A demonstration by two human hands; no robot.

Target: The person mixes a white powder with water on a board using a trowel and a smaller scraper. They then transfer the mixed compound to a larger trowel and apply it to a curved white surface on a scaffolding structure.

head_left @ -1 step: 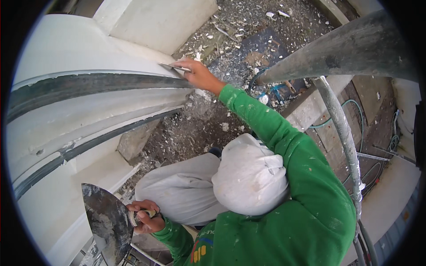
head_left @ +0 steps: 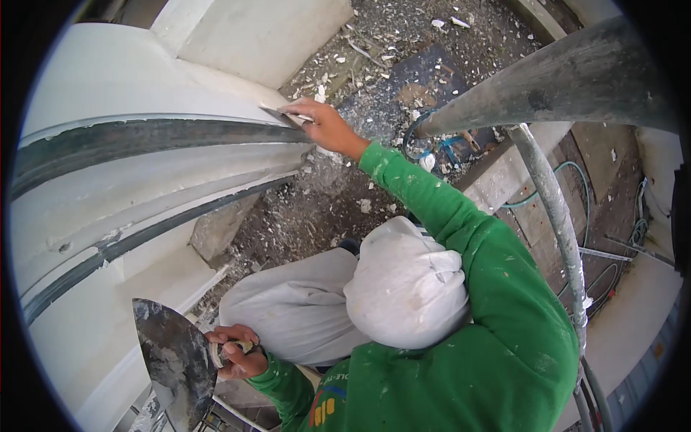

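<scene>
My left hand (head_left: 236, 351), at the lower left, is wrapped around the handle of a broad pointed trowel (head_left: 176, 363) smeared with grey-white material. My right hand (head_left: 327, 128) reaches forward and grips a small flat metal scraper (head_left: 282, 115). Its blade lies at the end of a white plastered surface (head_left: 165, 90), beside a long dark straight bar (head_left: 158, 137). Below that bar runs a white moulded ledge (head_left: 180, 169), with a second dark bar (head_left: 144, 234) along its lower edge. My fingers hide the scraper's grip end.
A thick grey pole (head_left: 547, 72) and a thinner scaffold tube (head_left: 551, 209) stand close on my right. White debris (head_left: 363, 205) litters the dark ground. Hoses (head_left: 586, 194) lie at the right. My knee (head_left: 407, 288) is bent up between my arms.
My right hand has shifted slightly to the right and down, and the scraper's blade now slants more steeply. My left hand and the trowel stay almost where they were.
</scene>
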